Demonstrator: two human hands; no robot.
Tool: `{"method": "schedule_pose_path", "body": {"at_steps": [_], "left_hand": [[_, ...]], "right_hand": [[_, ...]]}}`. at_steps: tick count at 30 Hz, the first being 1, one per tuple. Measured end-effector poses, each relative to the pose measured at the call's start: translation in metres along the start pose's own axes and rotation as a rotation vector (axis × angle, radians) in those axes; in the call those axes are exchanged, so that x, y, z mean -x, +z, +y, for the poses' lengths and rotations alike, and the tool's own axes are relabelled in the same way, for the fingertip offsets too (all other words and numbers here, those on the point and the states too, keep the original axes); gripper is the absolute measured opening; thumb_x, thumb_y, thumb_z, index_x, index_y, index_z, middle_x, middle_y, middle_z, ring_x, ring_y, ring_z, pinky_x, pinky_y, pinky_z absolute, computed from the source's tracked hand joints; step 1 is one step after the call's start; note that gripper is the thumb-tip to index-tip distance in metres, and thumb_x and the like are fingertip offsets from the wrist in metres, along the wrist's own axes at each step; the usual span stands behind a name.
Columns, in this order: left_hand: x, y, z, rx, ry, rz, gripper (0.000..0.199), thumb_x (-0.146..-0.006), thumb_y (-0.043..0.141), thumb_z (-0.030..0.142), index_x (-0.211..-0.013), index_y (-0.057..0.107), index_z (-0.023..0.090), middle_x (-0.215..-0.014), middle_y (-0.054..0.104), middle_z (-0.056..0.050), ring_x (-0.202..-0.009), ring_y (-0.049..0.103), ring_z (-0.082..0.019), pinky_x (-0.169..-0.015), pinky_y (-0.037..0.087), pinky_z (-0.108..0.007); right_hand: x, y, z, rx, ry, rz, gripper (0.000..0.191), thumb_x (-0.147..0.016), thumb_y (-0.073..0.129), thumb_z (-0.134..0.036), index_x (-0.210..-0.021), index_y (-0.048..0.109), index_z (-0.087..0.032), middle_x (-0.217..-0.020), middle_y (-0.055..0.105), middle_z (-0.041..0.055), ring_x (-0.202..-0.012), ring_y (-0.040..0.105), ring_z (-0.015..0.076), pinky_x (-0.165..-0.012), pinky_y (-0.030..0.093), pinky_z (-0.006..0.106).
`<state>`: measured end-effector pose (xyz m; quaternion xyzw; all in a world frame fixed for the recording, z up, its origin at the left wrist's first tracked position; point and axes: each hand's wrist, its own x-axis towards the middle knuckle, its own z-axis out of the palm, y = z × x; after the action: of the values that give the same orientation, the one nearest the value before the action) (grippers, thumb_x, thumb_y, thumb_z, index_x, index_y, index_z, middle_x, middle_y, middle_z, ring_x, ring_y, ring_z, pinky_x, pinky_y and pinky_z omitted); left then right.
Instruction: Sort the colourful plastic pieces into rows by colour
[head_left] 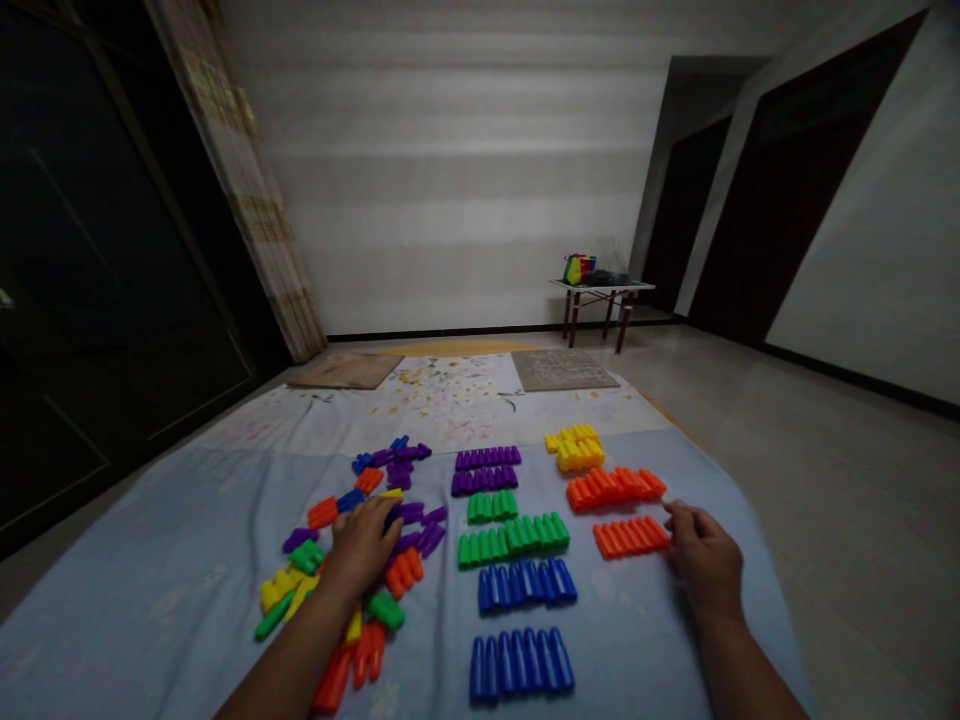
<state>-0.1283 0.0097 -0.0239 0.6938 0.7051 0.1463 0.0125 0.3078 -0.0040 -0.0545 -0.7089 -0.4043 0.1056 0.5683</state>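
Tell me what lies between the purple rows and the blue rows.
Two rows of green pieces, the shorter one nearer the purple rows and the longer nearer the blue rows, as the head view shows.

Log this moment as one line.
left hand: over jumbled bullet-shaped plastic pieces; right hand: beside nearest orange row, contact unclear; middle: purple rows, green rows, blue rows; right side: yellow cluster

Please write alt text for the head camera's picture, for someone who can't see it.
A person's left hand is over a pile of colorful bullet-shaped pieces on a pale blue cloth, and the right hand is at the end of an orange row. Between them lie purple rows, green rows and blue rows; yellow pieces lie beyond the orange ones.
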Motion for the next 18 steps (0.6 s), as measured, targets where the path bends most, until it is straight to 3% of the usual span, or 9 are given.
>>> {"method": "schedule_pose_path", "body": {"at_steps": [9,18], "left_hand": [[-0.028,-0.005,0.008,-0.024,0.054,-0.113,0.033,-0.073,0.052,0.023,-0.105,0.062,0.026,-0.114,0.063,-0.006,-0.113,0.049,-0.024,-0.098,0.025,-0.042],[-0.029,-0.013,0.015,-0.041,-0.043,-0.069,0.041,-0.076,0.044,0.043,-0.108,0.059,0.021,-0.105,0.065,-0.01,-0.107,0.052,-0.029,-0.092,0.029,-0.049]], "right_hand": [[0.001,0.001,-0.002,0.001,-0.001,-0.008,0.055,-0.07,0.043,-0.063,-0.076,0.068,-0.014,-0.059,0.066,0.005,-0.052,0.054,0.0168,-0.049,0.038,0.026],[-0.002,0.004,0.009,0.027,0.005,-0.062,0.051,-0.072,0.044,-0.059,-0.079,0.067,-0.015,-0.072,0.069,0.0071,-0.061,0.057,0.0186,-0.054,0.041,0.026]]}}
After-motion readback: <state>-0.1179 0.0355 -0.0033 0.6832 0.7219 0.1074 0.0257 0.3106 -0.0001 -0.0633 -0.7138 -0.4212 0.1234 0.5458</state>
